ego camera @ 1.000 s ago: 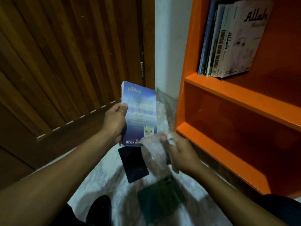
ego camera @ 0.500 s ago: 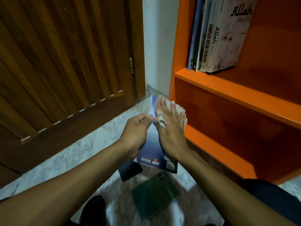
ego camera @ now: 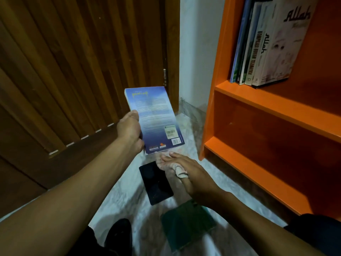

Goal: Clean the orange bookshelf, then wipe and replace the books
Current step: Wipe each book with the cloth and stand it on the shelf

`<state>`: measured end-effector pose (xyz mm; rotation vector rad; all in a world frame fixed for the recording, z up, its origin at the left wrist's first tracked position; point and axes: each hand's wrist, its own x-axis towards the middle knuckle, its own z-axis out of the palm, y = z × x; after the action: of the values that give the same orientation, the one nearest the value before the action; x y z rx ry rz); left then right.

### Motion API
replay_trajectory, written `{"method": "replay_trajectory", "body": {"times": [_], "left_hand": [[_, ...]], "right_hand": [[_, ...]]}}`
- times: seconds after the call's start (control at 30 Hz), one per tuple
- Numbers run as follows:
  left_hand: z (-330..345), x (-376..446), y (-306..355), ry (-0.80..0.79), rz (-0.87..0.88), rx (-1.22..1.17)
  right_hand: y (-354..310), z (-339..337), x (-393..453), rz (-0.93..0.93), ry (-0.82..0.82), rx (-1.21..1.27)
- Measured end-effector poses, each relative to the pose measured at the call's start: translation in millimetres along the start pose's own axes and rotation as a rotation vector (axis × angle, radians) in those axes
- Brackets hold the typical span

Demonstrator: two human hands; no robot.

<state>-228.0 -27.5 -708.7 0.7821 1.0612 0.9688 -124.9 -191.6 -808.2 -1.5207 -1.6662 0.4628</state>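
Note:
My left hand point(ego camera: 130, 129) grips a blue paperback point(ego camera: 154, 118) by its left edge, back cover up, held above the floor. Just below the book's bottom edge, my right hand point(ego camera: 191, 174) lies flat over a pale cloth point(ego camera: 180, 169) tucked between its fingers. The orange bookshelf point(ego camera: 258, 100) stands to the right. Several books point(ego camera: 265, 43) stand upright on its upper shelf, and the shelf beneath holds nothing.
A black book point(ego camera: 156, 182) and a dark green book point(ego camera: 186, 224) lie on the marble floor point(ego camera: 125, 196) under my arms. A slatted wooden door point(ego camera: 73, 71) fills the left, with a white wall strip point(ego camera: 195, 52) beside the shelf. My dark-clothed knee point(ego camera: 317, 231) is lower right.
My right hand with the cloth has slid down off the blue cover to below its bottom edge. The left hand has lifted the book up and tilted it flatter.

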Motion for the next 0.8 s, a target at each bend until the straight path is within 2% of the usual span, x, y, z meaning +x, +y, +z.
{"method": "replay_trajectory", "body": {"times": [0.07, 0.13, 0.23, 0.3, 0.37, 0.43, 0.5, 0.6, 0.63, 0.7, 0.77, 0.8], "left_hand": [[-2.7, -1.4, 3.1, -0.009, -0.003, -0.005], [-4.5, -5.7, 4.5, -0.052, -0.032, 0.03], [-3.7, -13.9, -0.5, -0.149, -0.092, 0.137], [-1.5, -21.0, -12.4, -0.199, -0.095, 0.227], [0.7, -26.1, -28.7, -0.234, -0.077, 0.314], [1.5, -25.0, -46.0, -0.247, -0.025, 0.386], [1.3, -20.8, -58.4, -0.263, 0.081, 0.526], [0.4, -21.5, -68.5, -0.305, 0.479, 0.939], [1.6, -24.7, -71.4, -0.34, 0.546, 1.034], [7.6, -34.3, -77.6, -0.454, 0.53, 1.069], [13.9, -42.7, -83.5, -0.574, 0.412, 0.932], [16.3, -44.3, -84.1, -0.582, 0.342, 0.829]], "right_hand": [[1.7, -1.9, 0.0, 0.211, 0.107, 0.125], [11.6, -4.6, 3.1, 0.47, 0.293, 0.264], [12.8, -20.6, 11.0, 0.828, 0.493, 0.853], [1.5, -33.1, 12.7, 0.874, 0.469, 1.193], [-6.1, -38.2, 13.8, 0.832, 0.415, 1.318], [-7.4, -38.0, 13.3, 0.741, 0.39, 1.303], [-2.3, -36.4, 12.0, 0.669, 0.405, 1.187], [-4.1, -35.8, 11.7, 0.629, 0.42, 1.006], [-6.3, -35.7, 12.8, 0.616, 0.432, 0.929], [-11.0, -32.9, 15.4, 0.579, 0.448, 0.746], [-15.5, -27.7, 14.5, 0.517, 0.426, 0.561], [-18.3, -24.4, 12.8, 0.491, 0.409, 0.472]]}}
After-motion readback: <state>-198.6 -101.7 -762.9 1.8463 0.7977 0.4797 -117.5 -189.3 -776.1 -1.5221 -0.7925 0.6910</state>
